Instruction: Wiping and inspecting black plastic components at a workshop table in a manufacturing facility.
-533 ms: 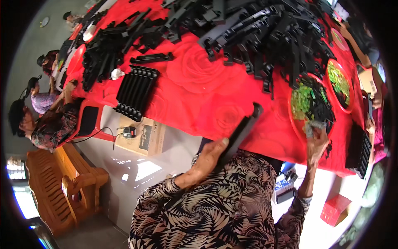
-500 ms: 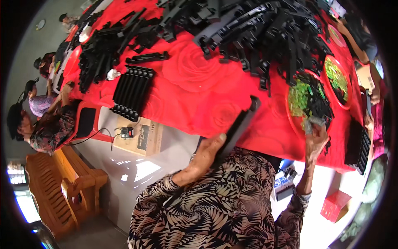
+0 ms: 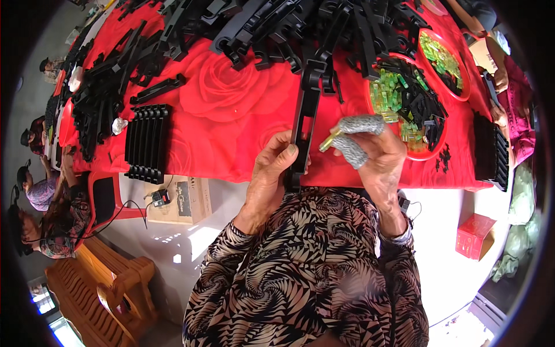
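My left hand [image 3: 269, 169] is closed around the lower part of a long black spirit level body [image 3: 306, 115], which stands nearly upright over the table's near edge. My right hand [image 3: 381, 165] wears grey knitted covers on thumb and forefinger. Between those two fingertips it pinches a small clear yellow-green level vial [image 3: 328, 141], just right of the level body and apart from it. Behind the right hand sits a red basin [image 3: 428, 156] holding yellow-green vials [image 3: 381, 95] and small black parts [image 3: 419, 107].
A large heap of black level bodies [image 3: 260, 26] covers the far side of the red-clothed table. Neat stacks of them stand at left [image 3: 148, 141] and right [image 3: 491, 150]. A second red basin [image 3: 466, 92] holds more vials. Other people work at both sides.
My right hand has come from the basin toward the level body, now with a vial showing in its fingers. The level body has turned more upright in my left hand.
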